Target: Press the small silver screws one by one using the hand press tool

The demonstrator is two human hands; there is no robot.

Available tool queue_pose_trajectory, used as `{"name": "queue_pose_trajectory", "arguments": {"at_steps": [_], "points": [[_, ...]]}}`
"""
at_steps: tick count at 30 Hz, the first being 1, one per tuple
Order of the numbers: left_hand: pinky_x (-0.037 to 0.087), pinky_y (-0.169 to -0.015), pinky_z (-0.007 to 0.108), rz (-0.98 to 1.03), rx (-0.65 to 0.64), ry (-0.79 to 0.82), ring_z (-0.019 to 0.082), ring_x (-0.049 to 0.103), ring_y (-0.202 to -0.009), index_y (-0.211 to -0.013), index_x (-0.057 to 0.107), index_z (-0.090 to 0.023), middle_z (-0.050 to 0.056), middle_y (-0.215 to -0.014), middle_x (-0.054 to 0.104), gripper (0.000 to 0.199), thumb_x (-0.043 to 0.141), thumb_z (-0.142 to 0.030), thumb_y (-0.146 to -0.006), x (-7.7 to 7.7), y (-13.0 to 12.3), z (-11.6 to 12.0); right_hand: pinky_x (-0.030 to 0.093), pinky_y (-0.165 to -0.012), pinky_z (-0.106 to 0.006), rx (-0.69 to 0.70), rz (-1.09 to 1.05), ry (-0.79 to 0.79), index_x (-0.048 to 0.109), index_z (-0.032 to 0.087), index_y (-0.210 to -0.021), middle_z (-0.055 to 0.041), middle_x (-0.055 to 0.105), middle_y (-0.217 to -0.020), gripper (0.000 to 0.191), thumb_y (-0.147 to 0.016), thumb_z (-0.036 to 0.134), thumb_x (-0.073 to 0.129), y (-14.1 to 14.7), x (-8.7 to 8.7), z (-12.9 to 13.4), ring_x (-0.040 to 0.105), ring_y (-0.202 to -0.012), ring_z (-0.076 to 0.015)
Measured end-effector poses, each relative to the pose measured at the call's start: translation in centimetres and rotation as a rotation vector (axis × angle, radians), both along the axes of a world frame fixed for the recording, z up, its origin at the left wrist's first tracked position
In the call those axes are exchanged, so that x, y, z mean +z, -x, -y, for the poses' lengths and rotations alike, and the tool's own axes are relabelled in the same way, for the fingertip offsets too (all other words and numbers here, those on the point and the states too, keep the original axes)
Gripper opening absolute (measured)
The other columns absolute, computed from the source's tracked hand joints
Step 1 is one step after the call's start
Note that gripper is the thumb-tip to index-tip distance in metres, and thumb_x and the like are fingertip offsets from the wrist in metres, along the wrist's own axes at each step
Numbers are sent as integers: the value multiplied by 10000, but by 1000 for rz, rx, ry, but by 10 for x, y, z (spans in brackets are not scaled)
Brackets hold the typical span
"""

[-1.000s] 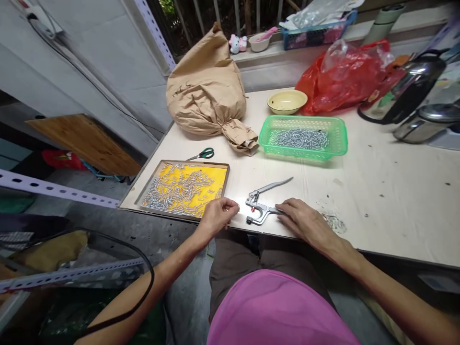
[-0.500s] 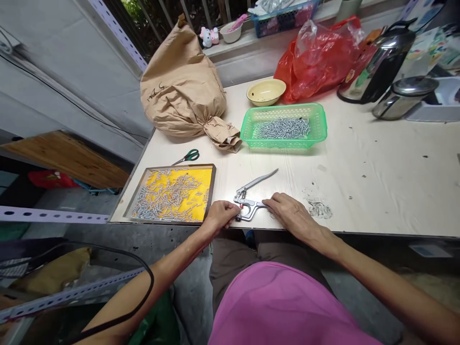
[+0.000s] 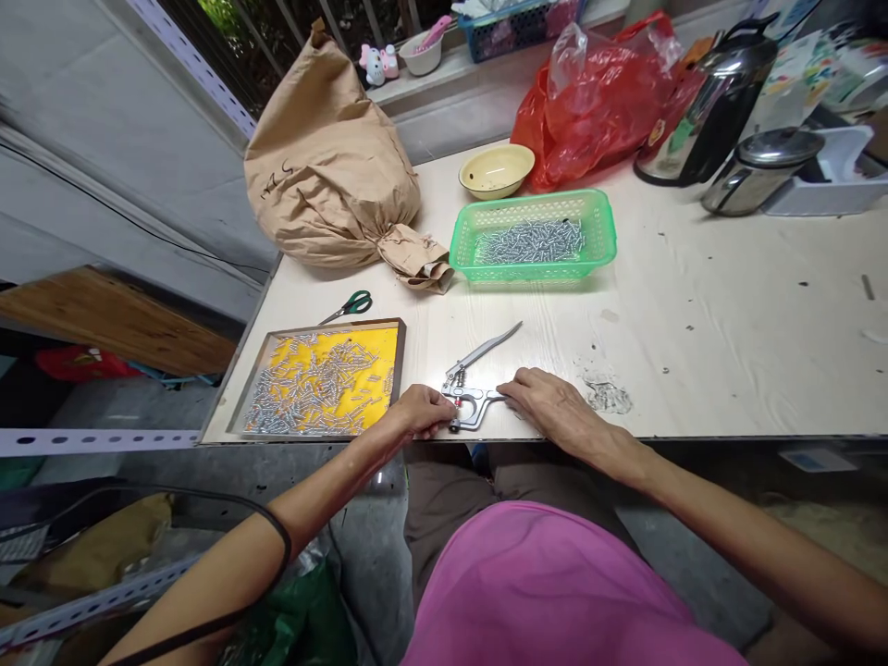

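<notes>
A pair of silver snap-fastener pliers (image 3: 478, 394) lies at the table's front edge, its upper handle raised and pointing to the back right. My right hand (image 3: 555, 407) grips the end of the lower handle, fingers curled around it. My left hand (image 3: 421, 413) is at the jaw, with thumb and fingertips pinched beside the red part there. Whatever lies between those fingertips is too small to make out. Left of that hand, a shallow tray (image 3: 400, 363) with a yellow bottom holds many small spring-like metal pieces (image 3: 333, 375).
Behind the pliers stands a green plastic basket (image 3: 533, 272) of similar metal pieces. Scissors (image 3: 351, 305) lie behind the tray. A tied brown paper sack (image 3: 333, 176), a cream bowl (image 3: 496, 173), a red plastic bag (image 3: 597, 102), a kettle (image 3: 728, 102) and a metal pot (image 3: 763, 171) stand farther back.
The view has shifted slightly, so the table's things sit a little farther left. Both hands keep their places at the pliers, and the upper handle stays raised.
</notes>
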State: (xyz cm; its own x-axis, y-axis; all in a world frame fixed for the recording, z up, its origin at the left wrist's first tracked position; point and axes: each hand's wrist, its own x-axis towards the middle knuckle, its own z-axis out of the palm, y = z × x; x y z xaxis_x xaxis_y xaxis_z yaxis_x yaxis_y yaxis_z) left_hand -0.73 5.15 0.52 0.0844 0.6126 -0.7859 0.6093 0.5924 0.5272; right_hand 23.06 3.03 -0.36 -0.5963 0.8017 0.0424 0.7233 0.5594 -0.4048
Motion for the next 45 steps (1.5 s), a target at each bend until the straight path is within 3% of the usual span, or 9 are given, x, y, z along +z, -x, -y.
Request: {"name": "queue_pose_trajectory", "arguments": {"at_steps": [3,6,11,16,22,28,31,38,45], "points": [[230,-351,167,15,-4,4,34,327,-318,-670,605,-139,-80,-372,433,201,658,-331,-691,1,-1,2,444,-793,-345,17,-31,-51,581,178,-1151,-125,571,-1124,291,-926,336,485,-4,0,-13,528,-980,-228],[243,-350,159,28,2,-1,33,334,-325,-666,597,-136,-80,-374,437,192,655,-318,-674,3,-1,5,388,-934,-472,30,50,-95,438,144,-1340,-201,392,-1392,701,-785,523,638,-5,-1,-35,381,-1235,-353],[249,-341,163,26,0,-37,36,337,-335,-594,554,-142,-73,-385,439,243,663,-352,-655,3,1,10,249,-1016,-565,169,231,-18,370,120,-1390,-220,382,-1401,1037,-586,681,707,3,-4,-64,249,-1315,-423],[252,-349,171,21,10,-41,40,335,-338,-579,540,-149,-70,-389,431,272,660,-375,-667,2,0,13,318,-926,-454,177,250,-27,420,119,-1334,-191,525,-1251,855,-682,609,678,8,5,-60,450,-1125,-343],[309,-406,208,-94,-62,-102,76,389,-386,-589,532,-161,-57,-429,431,326,612,-436,-747,7,1,21,297,-890,-398,139,240,-33,414,145,-1334,-131,610,-1121,656,-797,431,661,9,19,-41,496,-1010,-281],[459,-736,318,-425,-422,-851,204,566,-880,-957,605,-167,62,-933,623,211,591,-334,-829,14,-17,39,304,-853,-356,123,210,-2,423,147,-1316,-115,634,-1069,534,-844,296,624,14,28,-30,505,-995,-254],[451,-877,393,-449,-650,-1007,267,481,-1100,-1158,513,-154,118,-1176,559,417,652,-296,-792,9,-34,32,309,-858,-374,101,185,-5,376,151,-1345,-126,635,-1088,568,-847,288,613,14,26,-26,501,-1029,-264],[429,-927,406,-453,-880,-957,268,487,-1063,-1289,399,-120,128,-1184,536,608,653,-321,-774,3,-52,0,365,-832,-377,-1,203,2,382,110,-1340,-155,563,-1185,718,-769,421,686,-2,19,-24,480,-1070,-288],[447,-816,367,-476,-1015,-945,251,493,-976,-1184,513,-149,93,-1053,564,509,628,-453,-791,10,-54,-14,369,-743,-326,38,335,-9,607,110,-1017,-132,587,-1012,296,-826,333,641,2,32,-24,507,-932,-245]]}}
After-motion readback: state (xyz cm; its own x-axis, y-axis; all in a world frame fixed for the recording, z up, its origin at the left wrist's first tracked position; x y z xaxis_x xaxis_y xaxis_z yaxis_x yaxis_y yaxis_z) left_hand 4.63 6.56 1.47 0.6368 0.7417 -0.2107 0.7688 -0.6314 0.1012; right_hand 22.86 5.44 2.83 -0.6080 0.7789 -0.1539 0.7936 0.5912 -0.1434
